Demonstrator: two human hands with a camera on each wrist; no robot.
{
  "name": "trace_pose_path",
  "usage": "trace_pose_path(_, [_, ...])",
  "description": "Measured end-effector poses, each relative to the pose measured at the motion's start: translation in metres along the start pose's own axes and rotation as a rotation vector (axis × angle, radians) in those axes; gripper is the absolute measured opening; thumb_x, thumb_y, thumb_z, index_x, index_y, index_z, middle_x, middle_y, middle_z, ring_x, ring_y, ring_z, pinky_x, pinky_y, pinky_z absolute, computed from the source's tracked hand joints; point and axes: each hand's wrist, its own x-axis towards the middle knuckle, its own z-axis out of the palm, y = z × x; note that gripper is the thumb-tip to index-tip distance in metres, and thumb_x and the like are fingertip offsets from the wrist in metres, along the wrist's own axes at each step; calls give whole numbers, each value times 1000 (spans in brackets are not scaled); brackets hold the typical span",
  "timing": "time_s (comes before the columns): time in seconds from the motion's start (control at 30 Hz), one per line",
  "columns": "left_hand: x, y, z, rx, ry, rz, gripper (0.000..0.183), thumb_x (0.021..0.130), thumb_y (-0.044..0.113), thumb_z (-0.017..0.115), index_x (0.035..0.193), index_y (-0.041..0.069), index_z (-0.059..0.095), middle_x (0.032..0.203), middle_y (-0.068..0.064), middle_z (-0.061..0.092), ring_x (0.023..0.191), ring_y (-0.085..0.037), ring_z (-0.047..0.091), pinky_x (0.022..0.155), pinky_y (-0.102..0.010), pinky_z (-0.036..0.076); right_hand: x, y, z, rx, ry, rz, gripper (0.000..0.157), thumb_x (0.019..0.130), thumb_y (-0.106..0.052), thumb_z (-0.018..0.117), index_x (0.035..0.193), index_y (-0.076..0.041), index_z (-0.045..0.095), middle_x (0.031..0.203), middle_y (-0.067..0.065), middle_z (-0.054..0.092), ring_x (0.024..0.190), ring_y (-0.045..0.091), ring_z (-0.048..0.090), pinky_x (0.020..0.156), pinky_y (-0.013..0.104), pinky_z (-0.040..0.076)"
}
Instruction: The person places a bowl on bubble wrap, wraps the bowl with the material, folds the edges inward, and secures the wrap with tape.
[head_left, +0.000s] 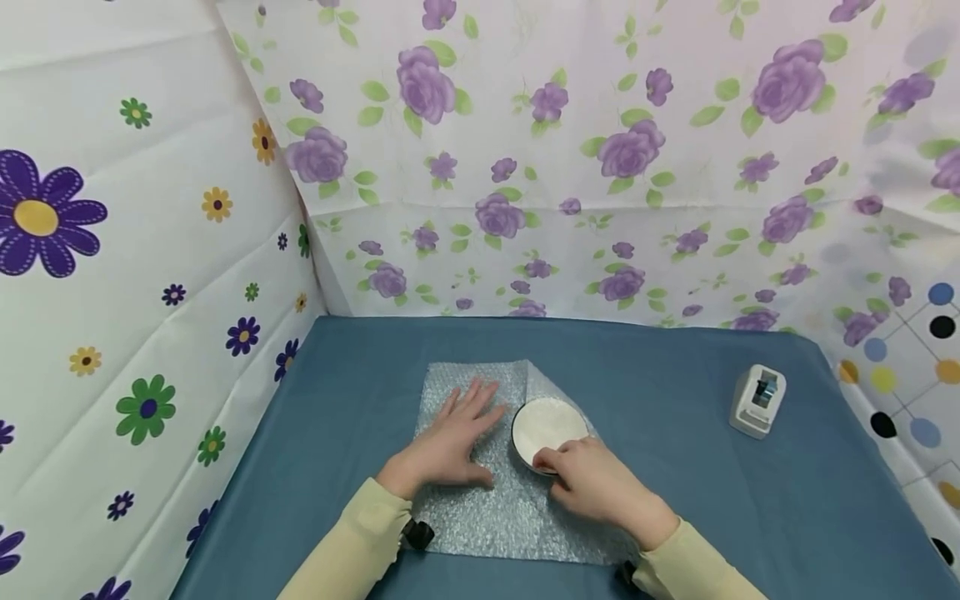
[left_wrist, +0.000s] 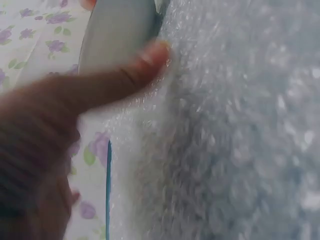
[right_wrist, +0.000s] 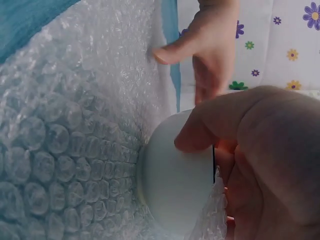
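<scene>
A white bowl (head_left: 547, 423) with a dark rim stands upright on a sheet of bubble wrap (head_left: 495, 525). My right hand (head_left: 600, 485) pinches the bowl's near rim, thumb on the outer wall and fingers curled over the edge; the right wrist view shows the bowl's pale side (right_wrist: 172, 175) under the thumb. Left of the bowl, my left hand (head_left: 450, 442) is spread over the wrap with straight fingers. Whether its palm presses the sheet cannot be told. In the left wrist view, its blurred thumb (left_wrist: 120, 82) reaches across in front of the bowl.
A white tape dispenser (head_left: 759, 402) stands at the right of the blue-covered table (head_left: 675, 392). The sheet's far right corner (head_left: 547, 383) looks folded or lifted behind the bowl. Flowered cloths (head_left: 555, 167) hang around the table's back and sides.
</scene>
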Motion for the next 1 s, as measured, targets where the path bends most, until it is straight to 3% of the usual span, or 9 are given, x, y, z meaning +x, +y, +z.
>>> trace_pose_path(0.13, [0,7,0,-43,133,151,62,102,30,75,157,13,54,172,-14,34,164,-35,15,127,-66,15,-1,-2,0,-2,9,-15,27,93,-1,73,115,-15,78,92,2,77,71,6,65,74,41,60])
trace_pose_path(0.2, [2,12,1,-44,167,178,50,104,29,70,151,14,60,167,-12,41,162,-32,21,126,-65,19,-1,-2,-1,-1,13,-19,26,93,-1,73,115,-14,78,92,2,77,70,5,64,74,41,60])
trace_pose_path(0.27, [4,16,2,-11,159,185,43,106,33,67,145,15,65,166,-11,43,162,-31,23,126,-64,21,-1,-2,-1,0,12,-19,26,94,-1,74,116,-14,78,91,1,77,70,4,63,74,40,60])
trace_pose_path(0.47, [9,24,8,149,60,146,39,108,51,61,134,25,73,173,-6,32,165,-29,12,129,-61,18,-2,0,-1,0,-10,-7,27,94,-2,75,117,-15,77,95,0,76,73,6,65,77,43,60])
trace_pose_path(0.67, [17,29,7,270,39,118,45,99,68,66,120,30,77,175,-5,27,165,-29,8,130,-59,16,-2,1,0,1,-7,12,29,93,-2,73,118,-17,77,98,-2,76,80,10,68,82,48,59])
trace_pose_path(0.8, [21,32,6,355,8,91,53,89,75,68,118,31,76,176,-6,25,165,-30,10,130,-58,16,-2,1,-2,0,0,6,29,92,-1,73,117,-16,77,97,-2,76,81,12,68,82,48,59])
trace_pose_path(1.0, [22,33,9,382,6,69,50,86,72,72,116,33,77,174,-6,28,162,-33,19,126,-59,25,-2,-1,-3,-2,-33,16,27,93,-3,74,116,-16,77,97,-2,76,82,12,69,82,48,59])
